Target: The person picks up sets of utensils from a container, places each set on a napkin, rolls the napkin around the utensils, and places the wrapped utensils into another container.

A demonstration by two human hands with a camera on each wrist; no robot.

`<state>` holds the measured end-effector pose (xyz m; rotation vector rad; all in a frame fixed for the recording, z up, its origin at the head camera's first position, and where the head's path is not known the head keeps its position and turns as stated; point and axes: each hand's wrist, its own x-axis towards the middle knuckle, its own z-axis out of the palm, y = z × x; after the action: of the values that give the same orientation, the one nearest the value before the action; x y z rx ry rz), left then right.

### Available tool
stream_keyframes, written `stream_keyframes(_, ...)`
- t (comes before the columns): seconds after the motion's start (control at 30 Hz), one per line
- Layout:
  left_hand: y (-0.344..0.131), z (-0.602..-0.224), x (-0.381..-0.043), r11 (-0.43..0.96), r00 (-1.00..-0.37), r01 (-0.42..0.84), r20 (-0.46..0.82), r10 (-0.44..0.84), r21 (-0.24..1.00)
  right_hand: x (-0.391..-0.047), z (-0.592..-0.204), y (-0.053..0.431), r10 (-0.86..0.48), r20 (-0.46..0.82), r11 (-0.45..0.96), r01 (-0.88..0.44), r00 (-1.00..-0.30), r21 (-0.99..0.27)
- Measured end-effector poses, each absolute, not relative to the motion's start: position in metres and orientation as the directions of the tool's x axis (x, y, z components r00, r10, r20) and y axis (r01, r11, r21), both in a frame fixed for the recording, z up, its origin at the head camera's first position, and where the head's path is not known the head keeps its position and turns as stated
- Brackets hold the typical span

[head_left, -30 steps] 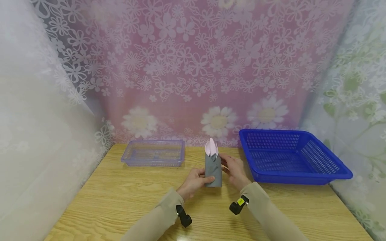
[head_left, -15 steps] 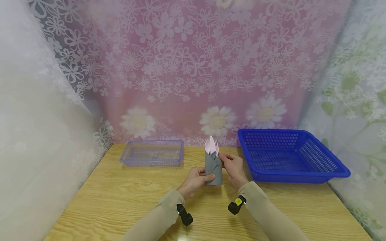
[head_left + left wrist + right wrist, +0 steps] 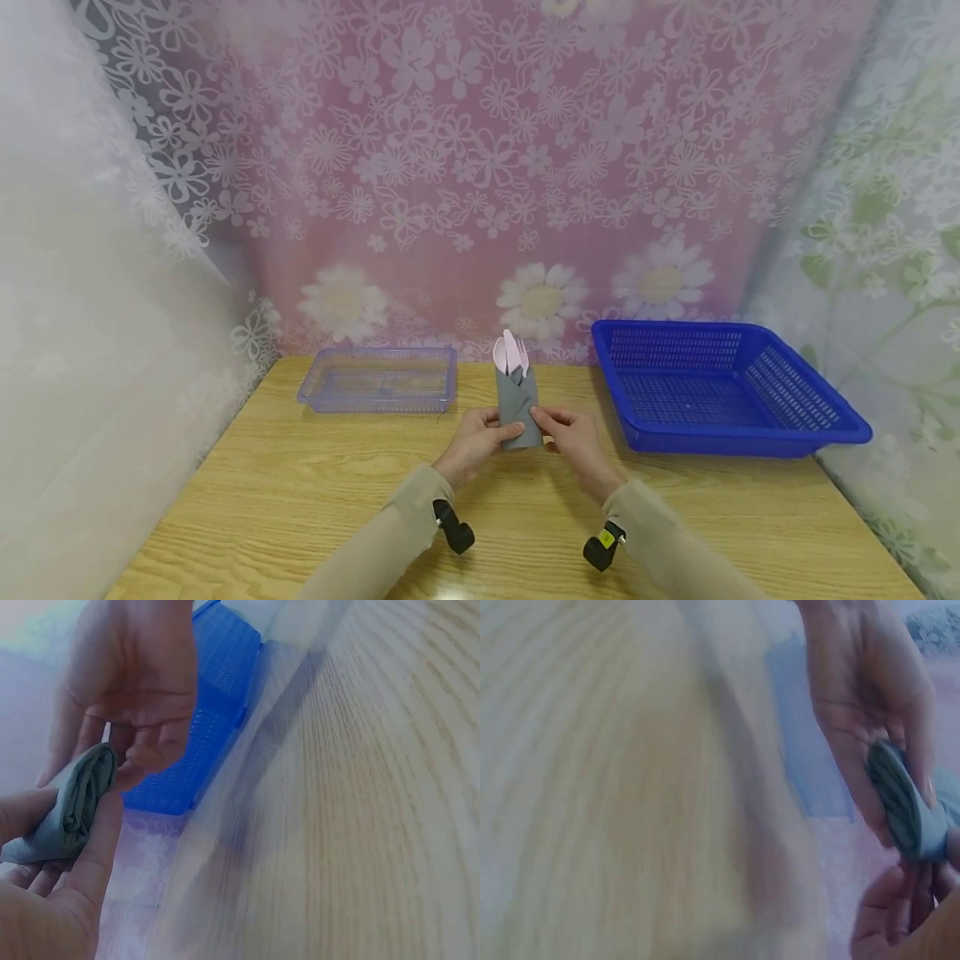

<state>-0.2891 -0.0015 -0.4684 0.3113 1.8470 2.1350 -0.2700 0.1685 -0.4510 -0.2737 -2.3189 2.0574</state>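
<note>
A folded grey cloth napkin (image 3: 516,398) stands nearly upright above the table in the head view, tilted slightly left. From its top stick a pale pink spoon (image 3: 500,355), a knife (image 3: 512,350) and a fork (image 3: 524,358). My left hand (image 3: 474,443) grips the napkin's lower left, thumb across the front. On the lower right edge, my right hand (image 3: 576,442) pinches the cloth between thumb and fingers. Both wrist views show the rolled bottom end of the napkin (image 3: 79,799) between the two hands; the cutlery's lower parts are hidden inside.
At the back left of the wooden table (image 3: 315,475) sits a clear purple-tinted plastic basket (image 3: 381,407). A larger blue plastic basket (image 3: 742,442) stands at the right. Behind the table hangs a pink flowered curtain (image 3: 480,183).
The napkin with the cutlery has shifted left and slightly up, tilting a little left. My right hand has slid from its upper right edge down to the lower right side.
</note>
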Motion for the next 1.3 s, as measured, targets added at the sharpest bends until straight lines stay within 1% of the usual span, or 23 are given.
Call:
stream_keyframes(0.2, -0.002, -0.466, -0.287, -0.133, -0.936, -0.078, -0.027, 0.351, 0.988, -0.269, -0.454, 0.161, 0.211, -0.053, 0.046, 0.064, -0.976, -0.997)
stream_keyframes(0.3, -0.003, -0.467, -0.288, -0.143, -0.941, -0.078, -0.025, 0.336, 0.987, -0.267, -0.458, 0.16, 0.199, -0.054, 0.026, 0.061, -0.978, -0.998)
stream_keyframes(0.4, -0.004, -0.467, -0.288, -0.14, -0.95, -0.075, -0.028, 0.311, 0.987, -0.262, -0.462, 0.16, 0.183, -0.056, 0.034, 0.063, -0.981, -0.997)
stream_keyframes(0.63, -0.007, -0.461, -0.29, -0.122, -0.958, -0.055, -0.018, 0.287, 0.991, -0.258, -0.465, 0.158, 0.179, 0.025, 0.086, -0.01, -0.983, -0.996)
stream_keyframes(0.83, -0.008, -0.459, -0.291, -0.087, -0.961, -0.05, -0.024, 0.274, 0.995, -0.257, -0.467, 0.161, 0.113, 0.076, 0.155, -0.058, -0.991, -0.986)
stream_keyframes(1.07, -0.008, -0.46, -0.293, -0.089, -0.957, -0.063, -0.035, 0.288, 0.994, -0.259, -0.465, 0.166, 0.088, 0.077, 0.258, -0.052, -0.993, -0.965)
stream_keyframes(1.3, -0.007, -0.458, -0.293, -0.079, -0.936, -0.087, -0.055, 0.347, 0.993, -0.266, -0.451, 0.169, 0.006, 0.044, 0.28, -0.04, -0.999, -0.959)
